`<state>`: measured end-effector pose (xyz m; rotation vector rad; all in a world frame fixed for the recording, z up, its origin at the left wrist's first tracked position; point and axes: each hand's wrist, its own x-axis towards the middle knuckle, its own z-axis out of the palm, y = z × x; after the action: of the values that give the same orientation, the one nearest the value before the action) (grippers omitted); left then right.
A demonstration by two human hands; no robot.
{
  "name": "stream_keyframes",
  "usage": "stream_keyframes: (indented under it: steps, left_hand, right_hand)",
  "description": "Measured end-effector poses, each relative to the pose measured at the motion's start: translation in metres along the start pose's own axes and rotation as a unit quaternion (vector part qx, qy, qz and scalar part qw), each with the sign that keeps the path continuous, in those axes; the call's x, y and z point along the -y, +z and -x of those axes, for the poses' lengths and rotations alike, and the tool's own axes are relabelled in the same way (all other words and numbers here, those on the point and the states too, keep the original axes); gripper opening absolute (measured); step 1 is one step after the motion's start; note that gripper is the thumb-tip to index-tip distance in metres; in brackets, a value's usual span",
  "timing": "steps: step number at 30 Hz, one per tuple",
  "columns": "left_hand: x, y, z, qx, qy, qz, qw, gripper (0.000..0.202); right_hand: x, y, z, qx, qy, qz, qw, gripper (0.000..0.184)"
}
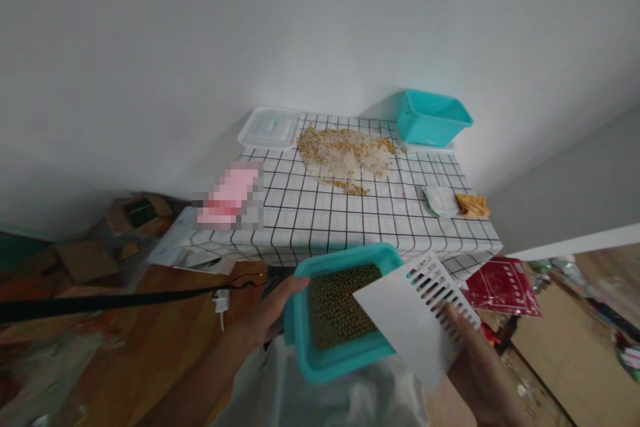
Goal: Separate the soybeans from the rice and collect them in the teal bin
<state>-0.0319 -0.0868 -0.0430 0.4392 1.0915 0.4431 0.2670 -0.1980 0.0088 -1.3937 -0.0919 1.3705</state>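
Observation:
At the table's front edge, my left hand (277, 303) grips the left rim of a teal plastic bin (350, 255), thumb over the edge. Small round greenish-brown beans (343, 310) cover the bottom of that bin. My right hand (470, 350) is closed on a white flat plastic plate (403, 320) with a row of slots along one side. The plate is tilted over the bin's right part and hides some of the beans and rim. Farther back, yellowish beans and pale grains (345, 150) lie spread on the checked tablecloth (320, 220).
Behind on the table are a second teal bin (430, 125) at right and a clear lid (273, 128) at left. A pink blurred item (233, 190), a white packet (441, 201) and an orange wrapper (473, 205) lie nearer. Cardboard boxes (85, 261) and a red bag (505, 287) flank the table.

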Motion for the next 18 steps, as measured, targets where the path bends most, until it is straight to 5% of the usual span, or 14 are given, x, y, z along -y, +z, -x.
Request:
stream_keyframes:
  steps: [7,12,18]
  left_hand:
    - [-0.025,-0.003,-0.020,0.053,-0.005,-0.018,0.998,0.059]
    - [-0.034,0.003,-0.037,0.090,-0.032,-0.030,0.995,0.064]
    - [-0.033,0.005,-0.046,0.111,0.002,-0.046,0.993,0.059]
  right_hand:
    - [0.054,-0.013,-0.041,-0.044,-0.182,0.032,0.982,0.060]
    - [0.103,0.026,-0.099,0.021,-0.281,0.096,0.955,0.055]
    - [0.127,0.070,-0.162,0.055,-0.339,0.206,0.917,0.037]
